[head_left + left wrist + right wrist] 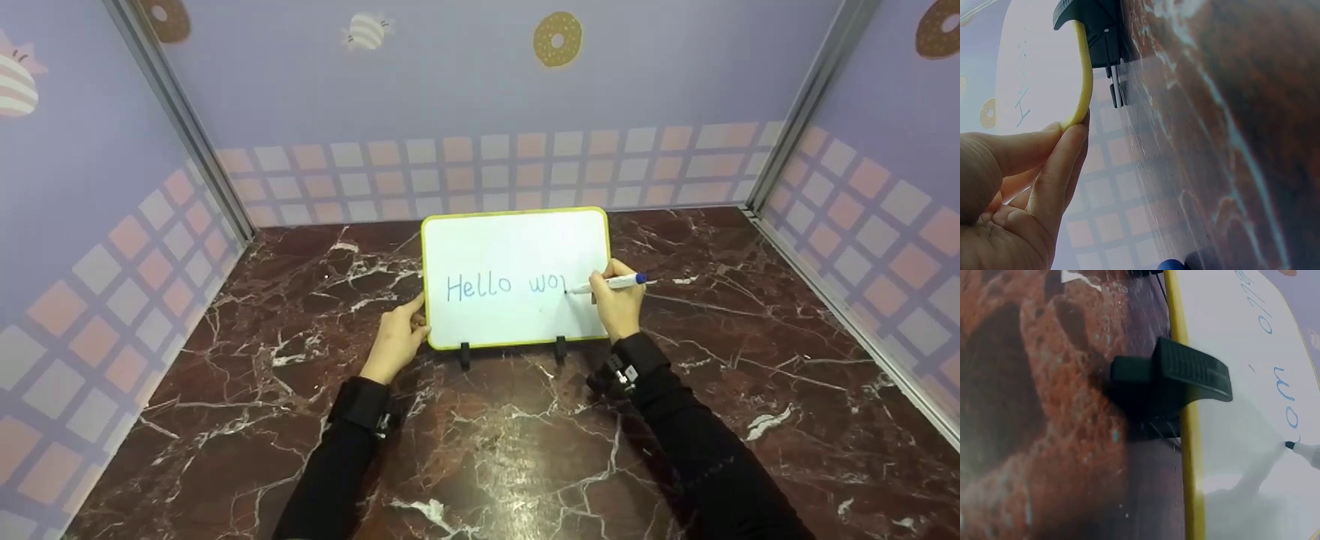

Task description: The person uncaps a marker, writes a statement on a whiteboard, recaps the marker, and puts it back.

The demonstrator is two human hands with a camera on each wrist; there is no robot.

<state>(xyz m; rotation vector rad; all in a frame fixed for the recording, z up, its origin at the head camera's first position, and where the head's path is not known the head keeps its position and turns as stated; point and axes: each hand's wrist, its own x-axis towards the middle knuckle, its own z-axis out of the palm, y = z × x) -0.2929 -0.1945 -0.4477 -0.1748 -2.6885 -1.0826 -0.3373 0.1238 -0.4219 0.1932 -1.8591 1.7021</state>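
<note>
A whiteboard (517, 240) with a yellow rim stands tilted back on a black stand (465, 355), its two front hooks over the lower edge. Blue writing (478, 286) on it reads "Hello wo" plus part of another letter. My left hand (395, 337) pinches the board's lower left corner between thumb and fingers, plain in the left wrist view. Near the right edge, my right hand (621, 304) grips a white marker (621, 281) with a blue back end. In the right wrist view the marker's dark tip (1290, 445) meets the board beside the "o"; the hand itself is out of that view.
The dark red marbled table (247, 420) spreads around the board. Patterned panels (480, 90) wall in the back and both sides. Behind the board, a blue rounded thing (1172, 264) shows at the bottom of the left wrist view; its kind is unclear.
</note>
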